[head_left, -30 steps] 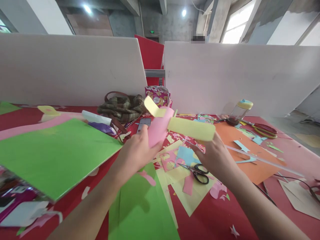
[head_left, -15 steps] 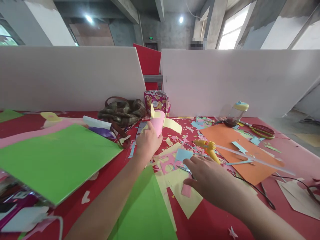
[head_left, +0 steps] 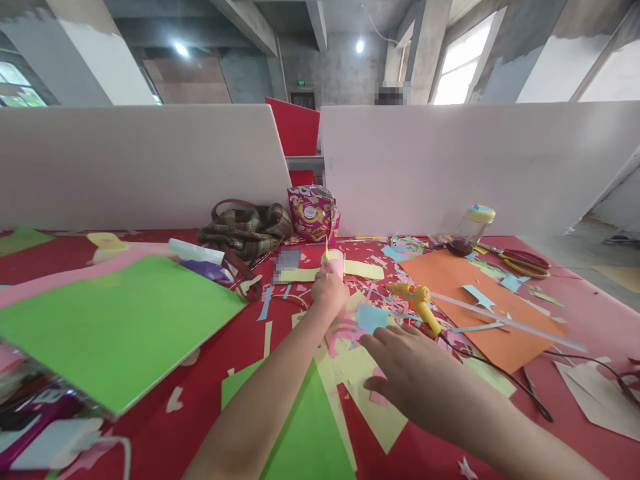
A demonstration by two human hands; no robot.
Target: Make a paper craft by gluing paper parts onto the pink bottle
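Note:
My left hand (head_left: 330, 291) is closed around the near end of a pink paper tube (head_left: 336, 261), which has pale yellow strips sticking out like wings to both sides and one standing up. My right hand (head_left: 400, 357) hovers palm down with its fingers apart, holding nothing, over yellow paper (head_left: 385, 423) and scraps. Just beyond it lie a light blue paper piece (head_left: 373, 318) and a yellow glue gun (head_left: 425, 310) with a long clear glue stick.
Green sheets (head_left: 120, 327) lie at the left and front centre. Behind are a plaid bag (head_left: 245, 230), a purple snack bag (head_left: 313, 213) and white partitions. Orange paper (head_left: 450, 273), red-handled scissors (head_left: 525, 262) and a jar (head_left: 470, 230) are at the right.
My left hand has moved right with the pink tube, which has turned so both side strips show. My right hand has shifted slightly nearer and stays spread.

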